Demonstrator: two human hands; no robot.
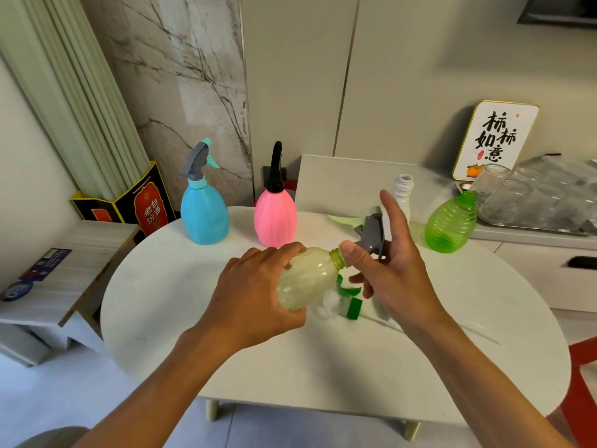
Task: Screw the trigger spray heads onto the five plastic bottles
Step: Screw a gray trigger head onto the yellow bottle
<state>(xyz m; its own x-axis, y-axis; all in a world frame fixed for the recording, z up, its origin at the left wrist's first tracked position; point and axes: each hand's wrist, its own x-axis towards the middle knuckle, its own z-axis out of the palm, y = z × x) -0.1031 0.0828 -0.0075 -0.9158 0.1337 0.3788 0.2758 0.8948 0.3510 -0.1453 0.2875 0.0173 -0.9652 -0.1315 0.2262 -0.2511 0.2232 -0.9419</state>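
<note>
Hands fitting a grey spray head to a pale yellow bottle above a round white table.

The pale yellow bottle (307, 278) is tilted, neck pointing right, held above the table (193, 318) in the left hand (255, 292), whose fingers curl round its body. At its neck sits the grey spray head (371, 232), pinched by the right hand (387, 263) between thumb and lower fingers, with the forefinger stretched straight up. Under the hands lie green and white spray head parts (350, 303), blurred. At the far edge stand a blue bottle (203, 215) and a pink bottle (274, 218), both with heads on. To the right, a green bottle (450, 223) and a white bottle (402, 192) stand open-necked, near a calligraphy sign (496, 139) and wrapped glasses (533, 195).
</note>
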